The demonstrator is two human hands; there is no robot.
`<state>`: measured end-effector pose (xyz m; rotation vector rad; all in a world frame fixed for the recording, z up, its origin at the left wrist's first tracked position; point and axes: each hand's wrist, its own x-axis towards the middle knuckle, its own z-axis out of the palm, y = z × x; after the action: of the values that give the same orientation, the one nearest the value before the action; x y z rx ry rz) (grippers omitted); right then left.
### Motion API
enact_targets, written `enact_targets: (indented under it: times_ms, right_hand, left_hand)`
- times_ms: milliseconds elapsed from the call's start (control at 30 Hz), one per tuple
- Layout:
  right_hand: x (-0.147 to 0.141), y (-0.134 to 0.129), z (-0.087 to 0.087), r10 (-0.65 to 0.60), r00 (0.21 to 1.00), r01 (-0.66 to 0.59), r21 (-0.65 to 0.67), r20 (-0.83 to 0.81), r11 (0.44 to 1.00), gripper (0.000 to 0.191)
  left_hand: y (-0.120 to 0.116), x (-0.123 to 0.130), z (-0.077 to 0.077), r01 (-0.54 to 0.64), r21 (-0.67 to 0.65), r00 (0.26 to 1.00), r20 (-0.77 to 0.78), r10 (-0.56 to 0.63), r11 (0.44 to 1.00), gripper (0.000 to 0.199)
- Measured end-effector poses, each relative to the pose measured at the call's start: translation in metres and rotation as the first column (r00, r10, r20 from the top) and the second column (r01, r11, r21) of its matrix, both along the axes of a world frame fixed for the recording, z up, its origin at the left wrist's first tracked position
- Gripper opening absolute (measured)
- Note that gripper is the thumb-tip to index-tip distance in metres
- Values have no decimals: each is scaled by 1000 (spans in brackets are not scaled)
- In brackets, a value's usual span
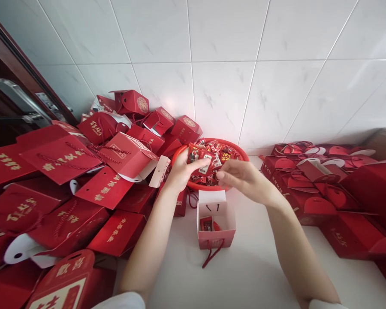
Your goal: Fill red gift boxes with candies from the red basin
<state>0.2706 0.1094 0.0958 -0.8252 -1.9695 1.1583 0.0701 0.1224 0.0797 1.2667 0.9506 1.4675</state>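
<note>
My left hand (182, 171) is closed on a red candy packet (200, 160), held over the left side of a red plastic basket (242, 153) full of small wrapped candies (227, 155). My right hand (239, 178) hovers at the basket's right front, its fingers curled and pressed together; whether something small is between them is hidden. In front of the basket stands an open gift box (216, 240) with a twisted red cord handle. A few red packets (207, 224) lie inside it.
Many red gift boxes (106, 186) are heaped on the left. More red boxes (321, 201) stand in rows on the right, with a brown carton (381, 143) behind them. A tiled wall (223, 98) backs the white table (244, 274); a door handle (22, 101) is at far left.
</note>
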Motion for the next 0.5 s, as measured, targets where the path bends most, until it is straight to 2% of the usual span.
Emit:
enact_targets:
  times_ms: [67,100,167,233,300,367,433,500]
  right_hand:
    - [5,2,-1,-122,988,121,-8,-91,993,33]
    - [6,3,-1,-142,982,141,-14,-121,990,36]
    - [7,3,-1,-102,983,96,-46,-152,994,37]
    - [7,2,0,-35,986,24,-71,-161,997,37]
    - [8,0,2,-25,990,17,-56,-141,998,37]
    - [11,-2,5,-34,996,33,-6,-82,999,33]
    - [13,-4,7,-15,999,13,45,30,999,25]
    - [12,-7,7,45,982,-58,66,186,996,17]
  left_hand:
    - [-6,2,2,89,-13,993,-82,-90,996,50]
    - [-9,3,3,143,-28,982,-121,-145,989,52]
    - [-15,5,7,233,-58,952,-192,-240,971,55]
    - [-20,5,10,271,-65,922,-269,-278,960,56]
    - [-22,1,13,257,-22,907,-340,-249,966,52]
    - [-22,-4,14,184,56,914,-377,-150,981,42]
    - [-21,-11,15,80,127,931,-364,-28,989,36]
    - [-21,-15,16,14,148,942,-334,37,989,37]
